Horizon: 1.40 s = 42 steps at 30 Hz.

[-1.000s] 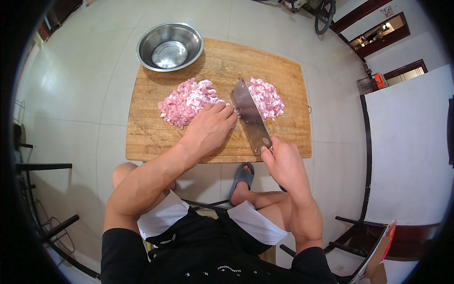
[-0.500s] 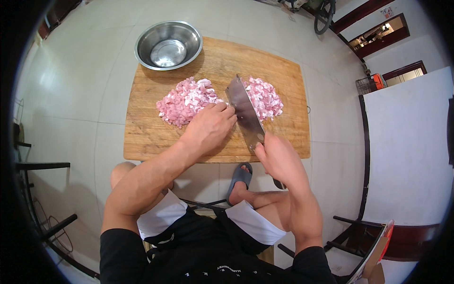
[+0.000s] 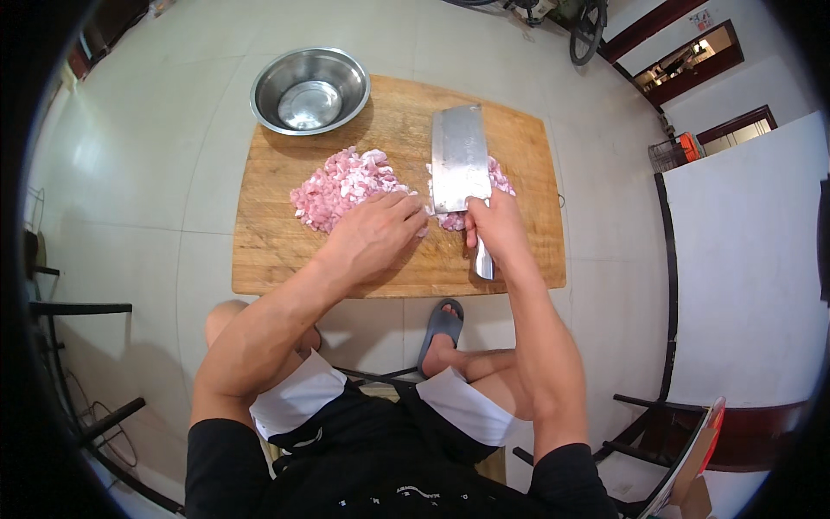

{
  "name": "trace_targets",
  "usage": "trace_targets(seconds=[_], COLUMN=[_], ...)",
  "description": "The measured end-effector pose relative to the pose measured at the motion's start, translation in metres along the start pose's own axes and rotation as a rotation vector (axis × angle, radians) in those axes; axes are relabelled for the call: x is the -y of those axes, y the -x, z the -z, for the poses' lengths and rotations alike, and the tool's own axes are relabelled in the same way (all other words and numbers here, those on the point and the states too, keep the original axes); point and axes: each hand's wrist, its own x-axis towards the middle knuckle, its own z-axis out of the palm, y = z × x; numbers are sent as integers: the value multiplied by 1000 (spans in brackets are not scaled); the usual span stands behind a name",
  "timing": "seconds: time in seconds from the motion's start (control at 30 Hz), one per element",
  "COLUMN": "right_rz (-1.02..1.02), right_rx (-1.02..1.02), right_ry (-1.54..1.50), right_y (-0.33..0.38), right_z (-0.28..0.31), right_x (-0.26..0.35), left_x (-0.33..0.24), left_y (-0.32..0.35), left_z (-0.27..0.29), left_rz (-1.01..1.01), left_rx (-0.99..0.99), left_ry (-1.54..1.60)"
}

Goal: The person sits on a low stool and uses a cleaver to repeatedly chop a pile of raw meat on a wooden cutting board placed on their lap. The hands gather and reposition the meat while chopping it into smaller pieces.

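Cleaver (image 3: 460, 156) gripped in right hand (image 3: 499, 227), held over right meat heap (image 3: 501, 177) on wooden board (image 3: 285, 266).
Left hand (image 3: 376, 227) rested, fingers curled, at edge of left meat heap (image 3: 341, 186); anything pinched beneath cannot be told. Fingertips could be nicked if the blade is brought too far left.

Soft glare on the floor (image 3: 130, 164), fisheye bending, blackened corners
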Motion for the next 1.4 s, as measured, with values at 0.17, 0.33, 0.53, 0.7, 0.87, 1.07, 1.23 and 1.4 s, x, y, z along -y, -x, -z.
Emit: trace_targets(seconds=[0.17,0.33,0.53,0.7,0.87,1.07,1.23,1.4], right_rz=[43,101,134,104,86,121,141,253], right_rx=[-198,-107,30,94,139,128,69,-23], right_ry=[45,314,550,593,616,707,746,799], right_y=[39,80,110,119,111,84,55,35], right_z=[-6,10,13,10,3,-16,-31,-41], right_x=[17,34,20,21,10,31,40,39], left_x=[1,1,4,4,3,4,4,0], left_y=[-6,-5,-5,-6,-8,-12,-13,-7], left_z=[-1,-2,-11,-8,-10,-13,-16,-14], left_rz=[72,59,39,37,51,79,71,67], left_rx=[-10,-68,-58,-60,-59,-61,-47,-33], left_ry=[71,54,72,118,140,53,16,46])
